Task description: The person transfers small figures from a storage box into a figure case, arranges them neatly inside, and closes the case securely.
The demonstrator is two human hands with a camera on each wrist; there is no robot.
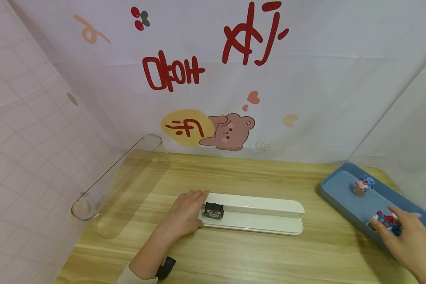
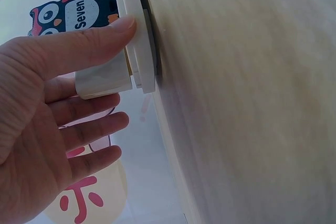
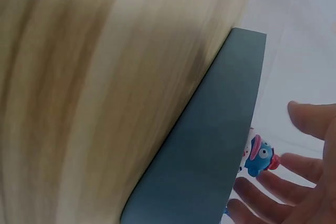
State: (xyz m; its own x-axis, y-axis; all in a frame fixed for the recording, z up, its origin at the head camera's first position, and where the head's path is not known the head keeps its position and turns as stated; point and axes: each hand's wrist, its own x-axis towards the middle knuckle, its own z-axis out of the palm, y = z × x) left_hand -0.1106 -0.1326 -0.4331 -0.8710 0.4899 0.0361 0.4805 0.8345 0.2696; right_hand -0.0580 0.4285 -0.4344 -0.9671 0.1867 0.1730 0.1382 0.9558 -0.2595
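At the left end of the white stepped display stand point(image 1: 252, 225), my left hand point(image 1: 185, 215) grips the stand, thumb on the front edge and fingers behind. A dark owl figure point(image 1: 214, 211) with a "Seven" label point(image 2: 83, 13) on its belly stands on the lower step, close by the thumb. My right hand point(image 1: 408, 236) is over the blue tray point(image 1: 344, 185) with fingers spread around a cluster of small colourful figurines point(image 1: 387, 221). In the right wrist view, its fingertips are right by a blue figurine point(image 3: 260, 156), and the tray wall hides the figurines' lower parts.
Farther back in the tray sits another small figurine point(image 1: 363, 185). A clear plastic cover point(image 1: 127, 185) stands on the left of the wooden table point(image 1: 241, 252). A printed white curtain point(image 1: 305, 86) closes off the back, and white sheets hang at both sides.
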